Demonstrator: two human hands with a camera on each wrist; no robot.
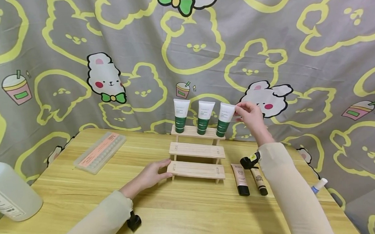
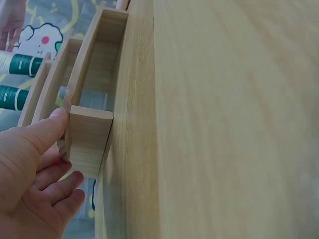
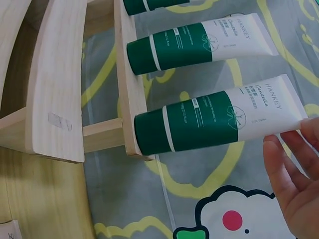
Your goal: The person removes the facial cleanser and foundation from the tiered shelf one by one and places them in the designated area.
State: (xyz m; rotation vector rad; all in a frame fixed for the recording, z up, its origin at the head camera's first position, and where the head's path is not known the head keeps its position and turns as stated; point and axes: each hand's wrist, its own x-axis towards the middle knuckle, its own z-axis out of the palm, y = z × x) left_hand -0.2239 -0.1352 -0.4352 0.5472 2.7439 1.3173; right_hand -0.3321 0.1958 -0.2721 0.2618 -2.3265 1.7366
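Note:
A three-tier wooden display stand (image 1: 197, 150) stands on the table. Three white-and-green cream tubes line its top step, caps down: the left tube (image 1: 180, 116), the middle tube (image 1: 204, 117) and the right tube (image 1: 225, 119). My right hand (image 1: 251, 117) pinches the upper corner of the right tube, whose green cap (image 3: 150, 133) rests at the step's end. My left hand (image 1: 150, 172) grips the left end of the lowest step; in the left wrist view the thumb (image 2: 50, 130) lies along the board's edge, other fingers curled below.
Right of the stand lie a pink BB cream tube (image 1: 240, 179) and a smaller beige tube (image 1: 259, 180). A flat clear case (image 1: 100, 152) is at back left, a large white jug (image 1: 7, 188) at front left. A white-capped bottle (image 1: 319, 185) is at the right edge. A patterned curtain (image 1: 197, 60) hangs behind.

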